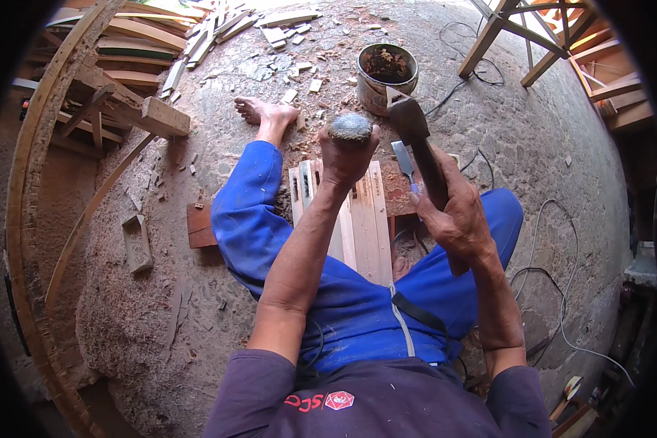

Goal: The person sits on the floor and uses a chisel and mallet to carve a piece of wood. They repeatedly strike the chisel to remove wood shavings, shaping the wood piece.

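Note:
Raised over the boards, my left hand (345, 157) is closed round an upright, thick piece with a worn, grey, rounded end (351, 127); its lower part is hidden by the fist. My right hand (456, 215) grips the dark handle of a hammer (409, 120), its head up and a pale, pointed tip showing. A chisel (404, 158) with a flat metal blade and blue handle appears beside the right hand, partly covered by it; whether it lies or is held I cannot tell. Between my legs are pale wooden boards (372, 226) side by side, several with narrow slots cut near their far ends.
A bucket (385, 77) with shavings inside stands ahead. Wood offcuts (274, 36) and chips litter the floor. Curved timber framing (33, 219) rises at left, and a wooden trestle (522, 33) stands far right. Cables (562, 292) trail along the right. A small wooden box (137, 244) lies left.

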A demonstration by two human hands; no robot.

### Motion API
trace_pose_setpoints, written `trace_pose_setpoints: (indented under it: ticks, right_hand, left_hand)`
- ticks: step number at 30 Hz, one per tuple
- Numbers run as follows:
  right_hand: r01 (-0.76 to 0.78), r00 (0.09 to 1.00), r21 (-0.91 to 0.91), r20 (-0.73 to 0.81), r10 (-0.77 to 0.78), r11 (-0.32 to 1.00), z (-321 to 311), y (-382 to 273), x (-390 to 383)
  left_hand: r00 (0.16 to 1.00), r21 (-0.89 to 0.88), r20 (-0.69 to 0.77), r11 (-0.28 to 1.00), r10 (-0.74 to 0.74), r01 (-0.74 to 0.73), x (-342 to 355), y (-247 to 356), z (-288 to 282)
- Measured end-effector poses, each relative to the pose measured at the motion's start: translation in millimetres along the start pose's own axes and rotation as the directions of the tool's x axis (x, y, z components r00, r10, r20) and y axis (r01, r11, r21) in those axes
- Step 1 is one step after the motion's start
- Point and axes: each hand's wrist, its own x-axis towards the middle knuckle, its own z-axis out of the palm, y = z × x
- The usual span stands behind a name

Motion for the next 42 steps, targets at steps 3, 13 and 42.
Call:
trace_pose_setpoints:
  ticks: [3, 13, 42]
  right_hand:
    - [0.195, 0.980, -0.108, -0.016, -0.198, 0.975, -11, -13, 4]
    - [0.419, 0.898, -0.429, 0.063, -0.436, 0.800, -25, -49, 38]
    - [0.467, 0.884, -0.375, 0.204, -0.420, 0.801, -26, -46, 62]
  left_hand:
    - [1.000, -0.073, 0.014, 0.997, 0.005, -0.004, 0, -5, 2]
    - [1.000, 0.026, -0.010, 1.000, -0.003, 0.003, -7, -4, -9]
    - [0.966, -0.318, 0.113, 0.913, -0.232, 0.257, 19, -36, 1]
